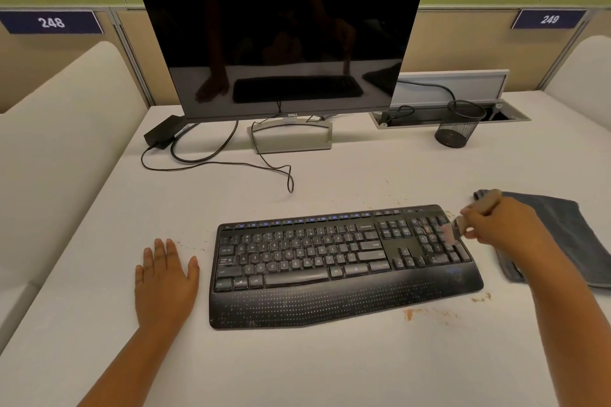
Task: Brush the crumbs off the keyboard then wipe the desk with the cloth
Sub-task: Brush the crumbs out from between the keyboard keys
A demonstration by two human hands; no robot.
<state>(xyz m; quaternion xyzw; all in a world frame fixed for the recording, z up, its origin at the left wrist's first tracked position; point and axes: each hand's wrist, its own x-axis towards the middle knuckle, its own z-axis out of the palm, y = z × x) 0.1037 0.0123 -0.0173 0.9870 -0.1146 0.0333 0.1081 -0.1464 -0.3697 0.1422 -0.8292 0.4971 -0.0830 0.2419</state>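
Your right hand (492, 228) is gripping the small brush (463, 225) by its stiff handle, soft bristles sweeping the keyboard (330, 261) at its right end on the table (297, 367). Your left hand (165, 274) is lying flat, fingers spread, beside it. The limp, light cloth (568, 235) is waiting at right; you are best pinching it by a fold.

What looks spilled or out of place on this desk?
Brown crumbs lie scattered on the desk in front of the keyboard and to its left. A loose cable also snakes across the desk.
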